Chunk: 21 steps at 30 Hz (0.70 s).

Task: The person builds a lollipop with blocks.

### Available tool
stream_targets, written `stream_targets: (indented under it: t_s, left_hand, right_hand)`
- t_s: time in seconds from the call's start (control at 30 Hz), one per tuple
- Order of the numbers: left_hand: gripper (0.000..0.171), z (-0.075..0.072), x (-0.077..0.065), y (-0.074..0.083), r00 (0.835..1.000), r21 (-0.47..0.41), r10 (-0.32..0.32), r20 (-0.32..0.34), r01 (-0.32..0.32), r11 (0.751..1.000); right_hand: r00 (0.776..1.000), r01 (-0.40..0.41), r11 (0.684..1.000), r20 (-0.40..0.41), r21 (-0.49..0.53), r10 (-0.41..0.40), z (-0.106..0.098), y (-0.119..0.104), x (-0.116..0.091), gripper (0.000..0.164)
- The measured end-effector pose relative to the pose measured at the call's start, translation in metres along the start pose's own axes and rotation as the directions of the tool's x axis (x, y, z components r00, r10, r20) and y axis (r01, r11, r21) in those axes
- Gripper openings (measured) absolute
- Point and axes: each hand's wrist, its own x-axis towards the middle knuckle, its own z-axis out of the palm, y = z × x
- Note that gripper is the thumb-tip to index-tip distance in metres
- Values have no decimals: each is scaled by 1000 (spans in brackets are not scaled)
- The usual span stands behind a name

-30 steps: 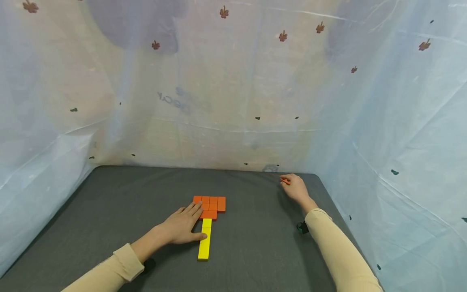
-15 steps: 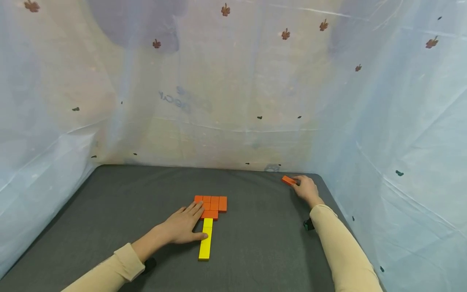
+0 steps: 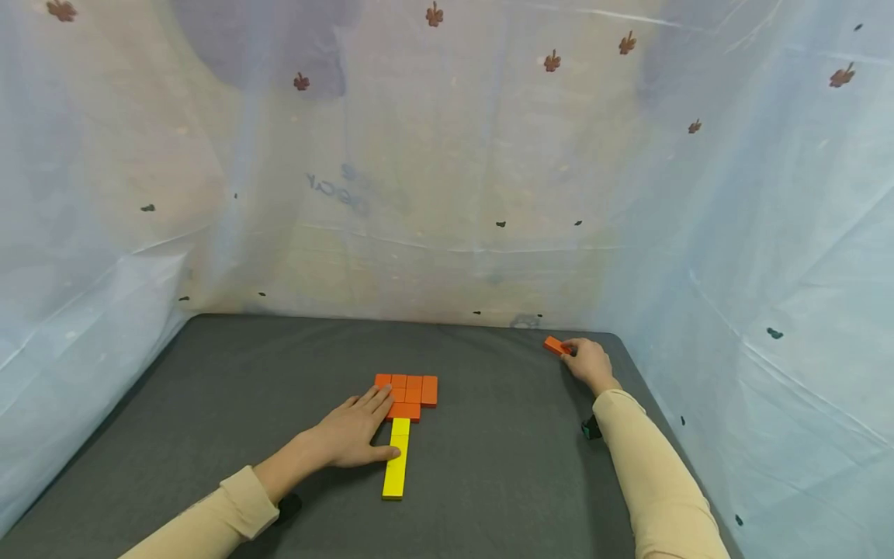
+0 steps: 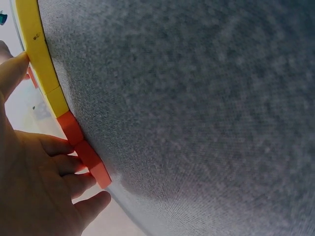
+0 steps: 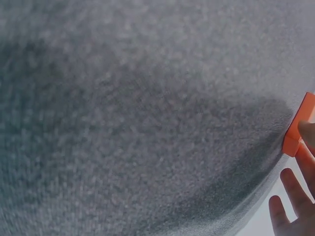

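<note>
Flat orange blocks (image 3: 429,390) lie side by side in a group at mid-table. Yellow blocks (image 3: 394,477) run from that group toward the near edge in a straight strip. My left hand (image 3: 349,436) is spread out, its fingertips resting on the left part of the orange group and its thumb on the yellow strip. At the far right of the table, my right hand (image 3: 590,365) pinches a loose orange block (image 5: 297,130) between thumb and forefinger. In the right wrist view its other fingers are extended, and the block sits close over the cloth.
Dark grey cloth (image 3: 503,466) covers the table. A pale plastic sheet (image 3: 419,155) with small leaf shapes hangs behind the far edge and along both sides. A small dark object (image 3: 591,428) shows under the right wrist.
My right hand has shifted slightly right, and the orange block in it has turned so that more of it shows. The left hand keeps its place on the blocks.
</note>
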Motion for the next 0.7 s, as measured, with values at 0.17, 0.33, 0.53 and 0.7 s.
stream_targets:
  t_s: [0.17,0.33,0.53,0.7]
  left_hand:
    - [102,-1,0,0,1000,-8,-1,7,1,1000]
    - [101,-2,0,1,1000,6,1,-7,-1,1000]
    - [101,0,-1,1,1000,10,-1,-17,1,1000]
    - [100,-1,-2,3,1000,1,-1,-19,1,1000]
  right_hand:
    - [1000,5,1000,2,-8,-5,2,1,2,38]
    - [1000,3,1000,-17,-12,-3,2,2,5,36]
    - [1000,3,1000,-12,19,-2,6,2,5,35]
    - [999,47,997,-20,54,-46,7,1,4,33]
